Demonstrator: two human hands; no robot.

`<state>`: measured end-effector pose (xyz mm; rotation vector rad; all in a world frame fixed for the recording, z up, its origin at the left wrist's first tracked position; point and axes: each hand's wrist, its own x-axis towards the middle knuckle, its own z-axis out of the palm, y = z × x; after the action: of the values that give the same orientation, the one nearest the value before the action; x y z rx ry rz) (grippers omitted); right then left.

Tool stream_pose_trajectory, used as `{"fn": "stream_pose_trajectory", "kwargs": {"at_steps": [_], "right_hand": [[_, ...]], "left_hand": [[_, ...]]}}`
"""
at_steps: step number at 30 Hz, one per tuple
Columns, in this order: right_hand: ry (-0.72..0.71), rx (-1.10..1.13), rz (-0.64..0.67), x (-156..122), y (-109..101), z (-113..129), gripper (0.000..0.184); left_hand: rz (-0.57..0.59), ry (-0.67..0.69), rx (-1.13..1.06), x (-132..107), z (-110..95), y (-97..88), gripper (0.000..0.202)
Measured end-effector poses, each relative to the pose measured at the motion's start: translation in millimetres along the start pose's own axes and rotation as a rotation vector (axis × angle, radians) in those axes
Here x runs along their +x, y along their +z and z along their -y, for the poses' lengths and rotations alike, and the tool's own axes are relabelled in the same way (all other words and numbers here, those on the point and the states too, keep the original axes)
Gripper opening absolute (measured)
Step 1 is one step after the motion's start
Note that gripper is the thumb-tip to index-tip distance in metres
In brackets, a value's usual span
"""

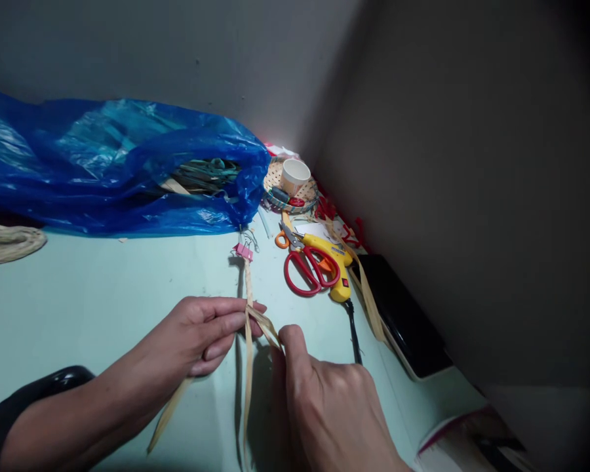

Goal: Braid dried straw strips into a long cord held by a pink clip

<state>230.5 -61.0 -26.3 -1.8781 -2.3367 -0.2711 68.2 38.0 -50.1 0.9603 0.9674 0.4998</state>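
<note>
A narrow plait of tan straw strips (248,288) lies on the pale green table (103,288), its far end clamped by a pink binder clip (243,251). My left hand (204,331) pinches the strips where the plait ends, fingers closed around them. My right hand (319,393) grips one strip between thumb and forefinger just right of that spot. Loose strip ends (248,393) trail toward me under both hands.
A blue plastic bag (108,164) holding straw fills the back left. Red scissors (309,272), a yellow glue gun (332,259), orange-handled snips (285,237), a white cup (294,176) on a woven tray and a black box (403,314) sit right. Rope coils (4,242) lie far left.
</note>
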Motion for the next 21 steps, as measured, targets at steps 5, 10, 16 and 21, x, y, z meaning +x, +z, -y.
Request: {"fn": "stream_pose_trajectory", "kwargs": {"at_steps": [5, 10, 16, 21], "right_hand": [[-0.020, -0.037, -0.036, 2, -5, 9, 0.017], [-0.015, 0.018, -0.004, 0, -4, 15, 0.019], [-0.017, 0.017, -0.040, 0, -5, 17, 0.019], [-0.047, 0.037, -0.079, 1, -8, 20, 0.019]], "left_hand": [[0.016, -0.044, 0.023, 0, 1, -2.6, 0.038], [0.038, -0.050, 0.044, 1, 3, -5.8, 0.046], [0.041, -0.047, 0.050, 2, 2, -5.2, 0.046], [0.029, -0.046, 0.051, 1, 0, -3.2, 0.040]]}}
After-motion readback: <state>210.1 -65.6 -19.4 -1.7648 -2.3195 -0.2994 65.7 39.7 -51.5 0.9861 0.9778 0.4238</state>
